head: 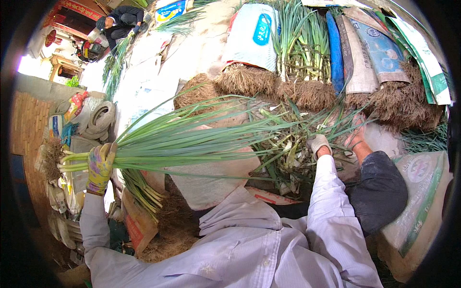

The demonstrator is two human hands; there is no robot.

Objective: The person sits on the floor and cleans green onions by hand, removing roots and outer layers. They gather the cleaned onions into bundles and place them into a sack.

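Note:
My left hand (101, 167), in a yellow and purple patterned glove, grips a bunch of long green onions (187, 144) by the lower stalks. Their brown roots (52, 158) point left, and the green leaves fan out to the right across my lap. My right hand (319, 144), in a pale glove, is curled at the edge of a heap of stripped leaves (288, 158). Long green leaves pass close by it; whether its fingers hold any is hidden. A beige woven sack cloth (216, 180) lies over my lap.
Rooted onion bundles (313, 61) stand at the back, some covered by woven sacks (248, 39). My bare foot (356, 131) rests beside the leaf heap. More onions (144, 194) lie by my left side, near old tyres (101, 118). Another person (122, 21) crouches far left, holding onions.

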